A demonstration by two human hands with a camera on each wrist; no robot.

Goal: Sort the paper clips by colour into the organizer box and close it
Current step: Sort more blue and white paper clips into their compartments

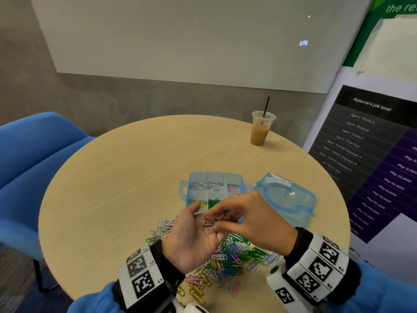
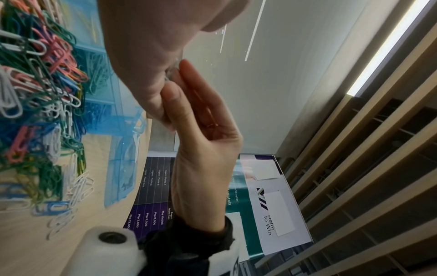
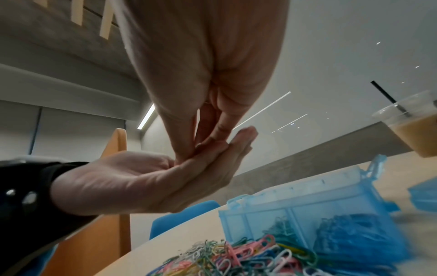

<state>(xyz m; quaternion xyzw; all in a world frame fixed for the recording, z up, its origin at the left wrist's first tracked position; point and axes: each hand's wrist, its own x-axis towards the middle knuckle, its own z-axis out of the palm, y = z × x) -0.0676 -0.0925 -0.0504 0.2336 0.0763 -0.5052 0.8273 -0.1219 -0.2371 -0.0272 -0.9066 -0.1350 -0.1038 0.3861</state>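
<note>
My left hand point(image 1: 203, 220) lies palm up above the table with a few white paper clips point(image 1: 210, 225) on it. The fingertips of my right hand point(image 1: 215, 222) come together on those clips and pinch them. In the right wrist view the left hand point(image 3: 165, 177) is flat and the right hand point(image 3: 188, 152) meets its palm. Under both hands is a pile of mixed coloured clips point(image 1: 234, 251). Behind them the blue organizer box point(image 1: 194, 177) stands with no lid on, holding white clips point(image 1: 205, 185), green clips point(image 1: 213, 202) and pink clips point(image 1: 232, 188) in separate compartments. Its lid point(image 1: 284, 195) lies to the right.
An iced coffee cup with a straw point(image 1: 260, 129) stands at the far right of the round wooden table point(image 1: 135, 166). A blue chair point(image 1: 33, 154) is on the left, and a poster stand point(image 1: 372, 154) on the right.
</note>
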